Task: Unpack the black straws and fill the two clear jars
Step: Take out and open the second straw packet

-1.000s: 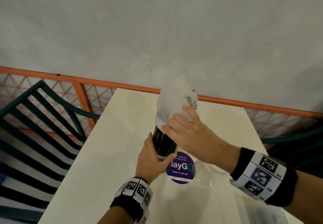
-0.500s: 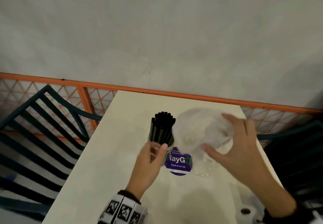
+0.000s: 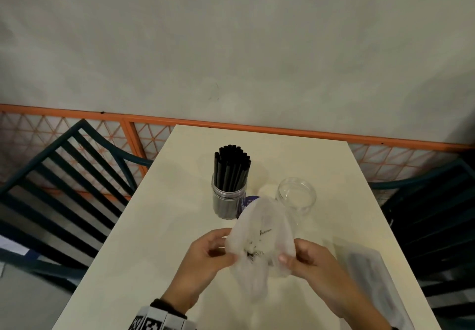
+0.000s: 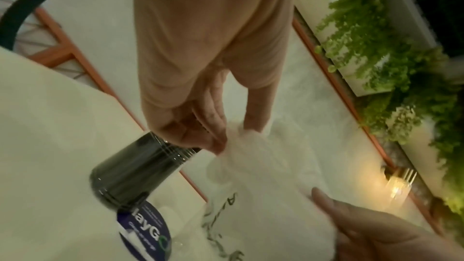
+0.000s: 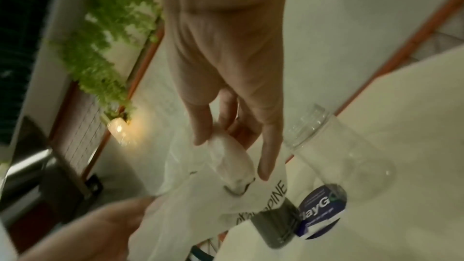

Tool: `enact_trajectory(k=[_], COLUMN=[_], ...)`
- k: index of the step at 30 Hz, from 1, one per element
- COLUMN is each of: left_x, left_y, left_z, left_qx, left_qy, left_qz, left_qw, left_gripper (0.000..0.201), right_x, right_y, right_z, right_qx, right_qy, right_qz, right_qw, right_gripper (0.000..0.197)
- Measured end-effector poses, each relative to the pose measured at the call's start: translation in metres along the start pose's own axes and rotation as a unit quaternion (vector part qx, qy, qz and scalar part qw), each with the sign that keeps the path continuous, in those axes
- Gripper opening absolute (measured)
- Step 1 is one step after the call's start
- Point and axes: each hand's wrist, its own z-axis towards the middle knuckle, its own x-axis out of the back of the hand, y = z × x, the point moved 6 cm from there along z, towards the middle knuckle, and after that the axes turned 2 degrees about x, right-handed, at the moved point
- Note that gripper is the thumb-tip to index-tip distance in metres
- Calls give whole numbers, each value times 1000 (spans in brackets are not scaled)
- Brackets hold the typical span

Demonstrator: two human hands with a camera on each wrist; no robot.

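A clear jar (image 3: 228,201) packed with black straws (image 3: 231,167) stands upright in the middle of the white table (image 3: 159,201). To its right stands a second clear jar (image 3: 295,196), with nothing in it. Nearer to me, both hands hold an emptied white plastic wrapper (image 3: 259,242) above the table. My left hand (image 3: 208,255) pinches its left side (image 4: 226,146), and my right hand (image 3: 305,260) pinches its right side (image 5: 226,146). A sealed pack of black straws (image 3: 370,275) lies at the right, blurred.
A round purple sticker (image 3: 248,201) lies on the table between the jars. Dark slatted chairs flank the table on the left (image 3: 51,188) and right (image 3: 431,214). An orange railing (image 3: 231,125) and a grey wall close off the far edge.
The wrapper came up off the straws, leaving them standing in the left jar. My right hand carried it right, then toward me. My left hand let go of the jar and took the wrapper.
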Motion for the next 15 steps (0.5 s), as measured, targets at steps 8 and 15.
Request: enact_trajectory(k=[8,15], left_x=[38,27], left_y=[2,-44], left_z=[-35,-51], left_qx=[-125,26], left_qy=[296,125], left_qz=[306,37], left_qw=[896,991], left_gripper=[16,25], right_x=[41,-2], right_y=[19,54], right_z=[-3,-10], right_qx=[75,-41], right_qy=[219,-113], right_qz=[-161,24], right_qw=[959,992], right_gripper=[38,11])
